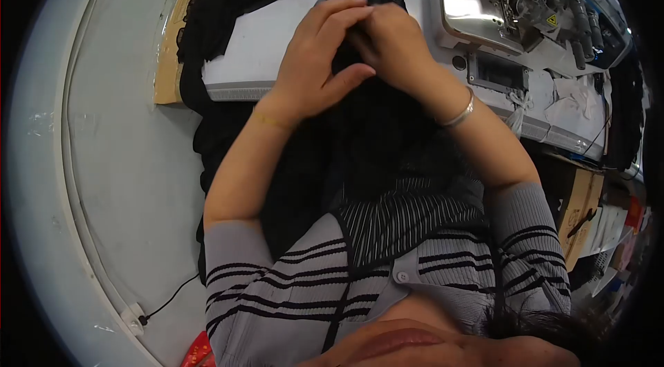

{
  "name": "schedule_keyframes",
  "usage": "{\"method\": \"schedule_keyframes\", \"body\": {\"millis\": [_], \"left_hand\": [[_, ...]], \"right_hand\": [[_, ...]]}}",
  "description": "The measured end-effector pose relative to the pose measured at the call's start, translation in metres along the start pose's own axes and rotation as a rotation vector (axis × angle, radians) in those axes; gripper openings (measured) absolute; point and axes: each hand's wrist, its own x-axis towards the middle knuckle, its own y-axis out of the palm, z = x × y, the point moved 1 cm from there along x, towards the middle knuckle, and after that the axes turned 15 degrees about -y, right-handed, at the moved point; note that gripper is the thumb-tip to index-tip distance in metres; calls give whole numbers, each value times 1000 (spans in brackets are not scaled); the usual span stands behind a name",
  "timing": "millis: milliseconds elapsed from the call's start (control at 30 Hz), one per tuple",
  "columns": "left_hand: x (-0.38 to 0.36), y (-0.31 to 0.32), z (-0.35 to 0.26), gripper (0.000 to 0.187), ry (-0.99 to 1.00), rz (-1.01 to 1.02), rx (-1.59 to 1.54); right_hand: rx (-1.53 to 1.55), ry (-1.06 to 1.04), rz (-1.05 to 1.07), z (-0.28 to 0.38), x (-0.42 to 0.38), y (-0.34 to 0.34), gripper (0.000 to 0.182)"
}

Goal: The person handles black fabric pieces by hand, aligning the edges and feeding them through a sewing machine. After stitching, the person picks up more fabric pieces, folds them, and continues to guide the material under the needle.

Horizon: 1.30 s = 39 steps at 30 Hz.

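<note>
We are looking at a sewing workshop: a JACK industrial sewing machine (536,11) is standing at a white worktable (259,42), a ruler-like strip (238,92) is running along the table's front edge, black fabric (207,28) is spreading over the top and hanging down, and pale scraps (574,101) are lying near the machine.

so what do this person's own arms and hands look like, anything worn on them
The left hand and right hand wear no gloves. The grey ribbed sleeves end near the elbows, with black stripes higher up. A silvery bangle circles the right wrist, and what looks like a thin yellowish band crosses the left.
</note>
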Motion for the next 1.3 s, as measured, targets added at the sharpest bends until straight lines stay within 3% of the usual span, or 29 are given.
{"method": "schedule_keyframes", "body": {"millis": [67, 100, 167, 233, 300, 367, 433, 467, 500, 533, 567, 600, 667, 700, 767, 833, 900, 967, 1033, 1100, 1167, 1200, 1267, 1300], "left_hand": [[25, 8, 22, 39, 195, 331, 62], [34, 8, 34, 39, 209, 330, 55], [46, -2, 61, 32, 316, 533, 360], [56, -20, 83, 33, 256, 457, 485], [60, -42, 106, 23, 176, 431, 611], [59, -62, 125, 9, 41, 422, 692], [52, -72, 125, 6, -27, 374, 624], [48, -76, 120, 6, -97, 326, 553], [49, -79, 92, 16, -509, 443, 329], [53, -79, 82, 16, -507, 451, 331], [52, -78, 74, 18, -511, 435, 246], [48, -80, 64, 21, -526, 417, 162], [47, -80, 25, 22, -521, 409, 132], [49, -79, 6, 23, -489, 398, 100], [46, -75, -34, 25, -441, 418, 131], [42, -59, -84, 21, -494, 460, 189], [37, -50, -88, 21, -387, 483, 148], [34, -40, -98, 22, -313, 502, 96], [32, -40, -88, 24, -266, 538, 181], [26, -46, -67, 27, -230, 570, 261], [22, -51, -40, 30, -298, 605, 617], [28, -53, -36, 30, -296, 613, 614], [46, -60, -29, 39, -277, 440, 549], [56, -62, -22, 46, -151, 426, 482]], "right_hand": [[85, 86, 64, 20, -15, -25, 15], [182, 170, 125, 28, -25, -39, 16], [173, 208, 209, 42, -36, -84, 18], [266, 253, 272, 56, -55, -128, 17], [566, 496, 344, 81, -68, -174, 19], [1050, 489, 360, 86, -96, -211, 22], [1527, 487, -56, 95, -131, -222, 22], [1444, 560, -231, 99, -142, -226, 22], [1197, 782, -249, 100, -141, -224, 21], [940, 991, -260, 101, -137, -220, 20], [623, 990, -80, 93, -145, -203, 16], [635, 995, -71, 87, -152, -190, 16], [-165, 450, 783, 81, -163, -166, 16], [-139, 446, 796, 79, -158, -160, 16], [219, 416, 307, 78, -135, -145, 32], [594, 508, -17, 79, -108, -122, 40], [591, 281, -138, 81, -88, -92, 41], [760, 354, -90, 86, -84, -89, 34], [947, 597, 66, 85, -88, -100, 24], [960, 554, -126, 71, -107, -115, 18], [992, 610, -198, 60, -127, -130, 16], [993, 643, -177, 60, -133, -138, 15], [991, 668, -160, 60, -138, -138, 15], [869, 683, -145, 62, -140, -132, 16]]}}
